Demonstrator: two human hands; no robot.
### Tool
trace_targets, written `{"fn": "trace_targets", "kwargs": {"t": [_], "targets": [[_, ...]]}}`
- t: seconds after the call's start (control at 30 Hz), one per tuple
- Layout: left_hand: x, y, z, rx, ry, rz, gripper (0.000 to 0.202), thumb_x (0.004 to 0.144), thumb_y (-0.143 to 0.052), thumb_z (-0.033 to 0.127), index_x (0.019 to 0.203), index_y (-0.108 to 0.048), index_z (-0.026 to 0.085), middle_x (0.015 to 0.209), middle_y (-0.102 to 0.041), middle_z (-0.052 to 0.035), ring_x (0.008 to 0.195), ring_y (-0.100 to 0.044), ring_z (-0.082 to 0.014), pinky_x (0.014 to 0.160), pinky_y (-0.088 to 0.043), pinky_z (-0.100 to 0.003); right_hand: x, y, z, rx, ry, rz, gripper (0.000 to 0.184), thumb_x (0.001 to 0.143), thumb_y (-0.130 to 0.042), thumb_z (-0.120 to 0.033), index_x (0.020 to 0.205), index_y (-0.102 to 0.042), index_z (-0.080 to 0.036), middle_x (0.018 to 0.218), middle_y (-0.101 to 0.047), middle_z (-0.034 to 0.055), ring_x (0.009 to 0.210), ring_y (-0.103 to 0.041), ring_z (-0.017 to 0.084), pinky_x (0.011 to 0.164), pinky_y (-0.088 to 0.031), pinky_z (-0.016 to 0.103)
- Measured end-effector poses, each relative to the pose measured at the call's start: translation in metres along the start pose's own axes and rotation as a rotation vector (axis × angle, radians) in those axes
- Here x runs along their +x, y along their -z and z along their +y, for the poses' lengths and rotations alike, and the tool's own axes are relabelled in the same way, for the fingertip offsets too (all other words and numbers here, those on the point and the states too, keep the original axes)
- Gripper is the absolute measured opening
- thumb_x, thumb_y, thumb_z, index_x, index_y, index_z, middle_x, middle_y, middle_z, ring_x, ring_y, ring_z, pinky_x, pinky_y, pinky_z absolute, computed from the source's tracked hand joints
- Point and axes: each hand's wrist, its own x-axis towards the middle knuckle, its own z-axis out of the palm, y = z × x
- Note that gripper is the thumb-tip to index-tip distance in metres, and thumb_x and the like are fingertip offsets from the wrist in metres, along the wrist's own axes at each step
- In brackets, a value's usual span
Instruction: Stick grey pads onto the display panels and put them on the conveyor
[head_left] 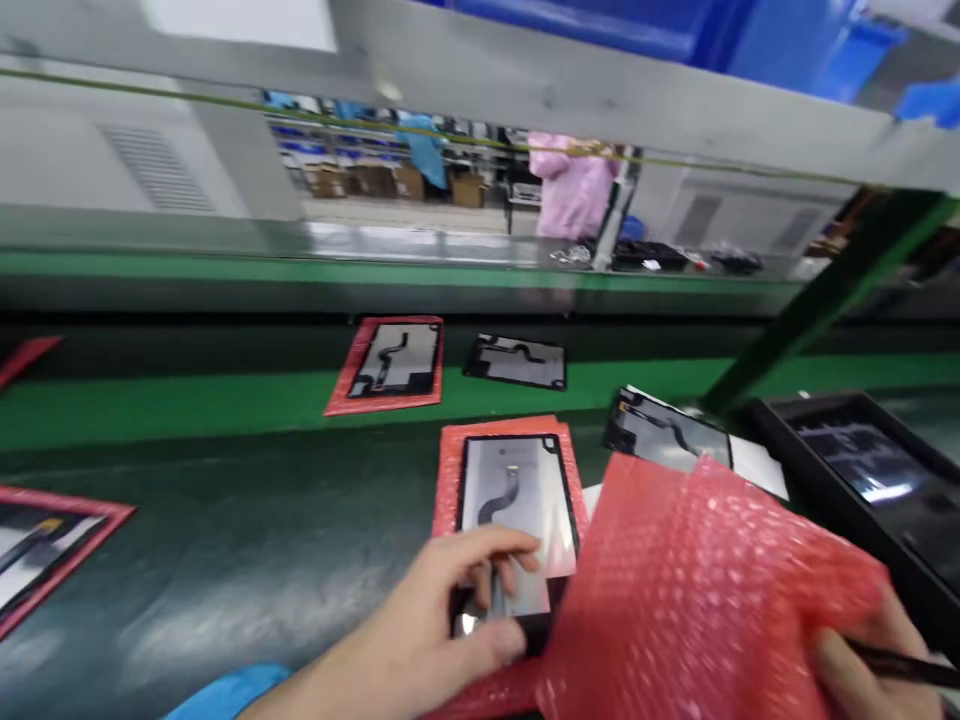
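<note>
My right hand (870, 650), at the lower right, grips a red bubble-wrap bag (697, 580). A thin dark stick-like tool (900, 664) also lies in that hand; its kind I cannot make out. My left hand (450, 620) reaches over the lower end of a display panel (517, 490), thumb and curled fingers apart. The panel has a silver back, a black border and a dark flex cable (501, 500). Red bubble wrap (448, 480) lies beneath it. The red bag hides what is under it, and the left fingers partly cover the panel's lower end.
Other display panels lie behind: one on red wrap (397, 355), one bare (517, 362), one at right (667, 430). Another (45, 550) is at the left edge. A black tray (862, 470) stands right, beside a slanted green post (825, 300). A person in pink (574, 185) stands beyond.
</note>
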Motion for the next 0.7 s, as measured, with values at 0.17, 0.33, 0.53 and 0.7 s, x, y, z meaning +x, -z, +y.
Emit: {"fn": "trace_targets", "kwargs": {"t": [0.17,0.33,0.53,0.7], "targets": [[0.007,-0.004,0.016,-0.335,0.106,-0.13,0.055,0.069,-0.091,0.057,0.098,-0.062,0.02,0.095,-0.067,-0.0024,0.084,-0.06,-0.0171,0.078,-0.047,-0.03,0.038,-0.081,-0.017,-0.18,0.277,-0.344,0.034,0.065,-0.095,-0.049,0.078,-0.079,-0.022,0.086,-0.079,0.0099,0.073,-0.073,0.028,0.062,-0.061,0.032],[0.02,0.039,0.021,-0.31,-0.018,0.054,0.051,0.085,-0.072,0.068,0.096,-0.055,0.022,0.087,-0.062,0.0006,0.077,-0.057,-0.0146,0.072,-0.044,-0.028,0.058,-0.082,-0.026,-0.267,0.238,-0.54,0.041,0.064,-0.094,-0.052,0.058,-0.067,-0.022,0.082,-0.076,0.0085,0.066,-0.068,0.023,0.054,-0.053,0.028],[0.082,0.097,0.017,-0.023,0.073,0.067,0.038,0.088,-0.079,0.045,0.107,-0.061,0.018,0.074,-0.062,0.003,0.064,-0.054,-0.0127,0.059,-0.04,-0.024,0.049,-0.098,-0.011,-0.266,-0.268,-0.707,0.071,0.068,-0.089,-0.058,0.128,-0.074,-0.023,0.046,-0.055,-0.0073,0.042,-0.054,0.019,0.047,-0.043,0.026],[0.151,0.131,-0.005,0.322,0.273,0.243,0.033,0.099,-0.073,0.039,0.121,-0.066,0.015,0.113,-0.069,-0.0072,0.096,-0.069,-0.0217,0.087,-0.06,-0.041,0.036,-0.123,0.027,-0.304,-0.223,-0.693,0.075,0.063,-0.089,-0.053,0.129,-0.075,-0.022,0.083,-0.08,0.005,0.066,-0.072,0.026,0.061,-0.058,0.032]]}}
